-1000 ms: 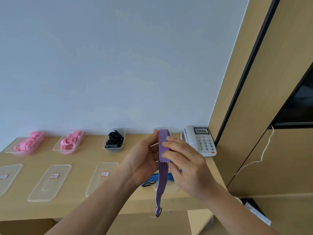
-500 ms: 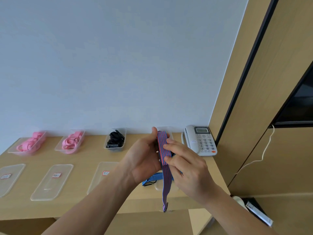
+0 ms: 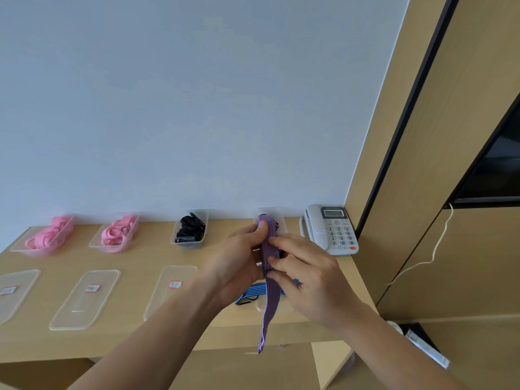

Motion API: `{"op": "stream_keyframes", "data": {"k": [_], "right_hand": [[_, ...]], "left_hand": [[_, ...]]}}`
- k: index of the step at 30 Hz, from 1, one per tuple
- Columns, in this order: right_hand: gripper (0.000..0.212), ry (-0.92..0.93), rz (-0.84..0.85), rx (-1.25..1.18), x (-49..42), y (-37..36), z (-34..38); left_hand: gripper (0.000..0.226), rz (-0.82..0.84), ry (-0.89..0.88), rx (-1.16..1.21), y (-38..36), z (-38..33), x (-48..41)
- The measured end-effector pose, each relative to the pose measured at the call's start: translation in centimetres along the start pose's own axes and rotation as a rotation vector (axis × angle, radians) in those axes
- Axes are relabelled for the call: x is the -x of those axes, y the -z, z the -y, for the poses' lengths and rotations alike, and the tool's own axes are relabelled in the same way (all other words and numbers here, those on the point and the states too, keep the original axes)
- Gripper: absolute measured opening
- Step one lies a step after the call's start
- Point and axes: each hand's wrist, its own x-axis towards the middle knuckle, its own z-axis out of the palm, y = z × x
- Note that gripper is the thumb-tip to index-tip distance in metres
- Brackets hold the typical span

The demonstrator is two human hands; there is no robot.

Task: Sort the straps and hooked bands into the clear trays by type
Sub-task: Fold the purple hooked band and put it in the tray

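Above the desk [image 3: 140, 260], the left hand [image 3: 239, 266] is pinching the striped strap's [image 3: 270, 235] folded top while the right hand [image 3: 315, 282] is gripping lower, and its dangling tail is getting shorter, nearly bundled for a tray.

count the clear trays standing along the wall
4. Far-left tray and second tray, both with pink bands; third tray with black bands; fourth tray beside the phone, mostly hidden behind the striped strap.
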Motion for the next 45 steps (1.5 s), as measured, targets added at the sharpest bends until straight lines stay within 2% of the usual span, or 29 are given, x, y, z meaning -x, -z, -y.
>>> {"op": "stream_keyframes", "data": {"k": [3, 5, 7, 9, 12, 19, 24, 30, 36, 41, 45], "right_hand": [[0.012, -0.101, -0.049, -0.063, -1.1, 0.7, 0.5], [0.026, -0.279, -0.073, -0.113, -2.4, 1.4, 0.6], [0.045, -0.503, 0.082, -0.212, -3.4, 1.9, -0.1], [0.047, -0.618, 0.297, -0.257, -4.2, 2.2, -0.9], [0.038, -0.644, 0.366, -0.268, -4.9, 2.7, -1.2], [0.031, -0.651, 0.196, -0.327, -6.1, 3.5, -1.0], [0.034, -0.559, 0.081, -0.228, -6.4, 3.9, -1.1], [0.037, -0.329, -0.029, -0.091, -5.0, 2.9, -0.5], [0.038, -0.065, -0.033, 0.004, -2.6, 1.2, 0.1], [0.019, 0.034, -0.023, 0.073, -1.0, 0.8, 0.2], [0.009, 0.061, -0.016, 0.105, -0.3, 0.3, 0.2]], "left_hand": [[0.039, -0.009, -0.03, -0.055, 0.2, 0.3, -0.1], [0.038, 0.0, -0.036, -0.087, 0.1, 0.7, -0.1], [0.039, 0.031, -0.036, -0.115, -0.1, 0.9, 0.1], [0.036, 0.054, -0.042, -0.142, -0.2, 1.0, 0.3], [0.035, 0.078, -0.043, -0.141, -0.5, 1.0, 0.6], [0.056, 0.089, 0.001, -0.047, -0.2, 1.1, 0.8], [0.057, 0.07, 0.1, -0.035, 0.0, 2.0, 1.0], [0.076, 0.088, 0.157, -0.07, -0.3, 1.8, 0.9], [0.065, 0.088, 0.129, 0.014, -0.1, 0.2, 0.5], [0.044, 0.076, 0.097, 0.015, 0.4, -0.3, -0.1], [0.049, 0.092, 0.068, -0.015, 0.8, -0.4, -0.6]]}}
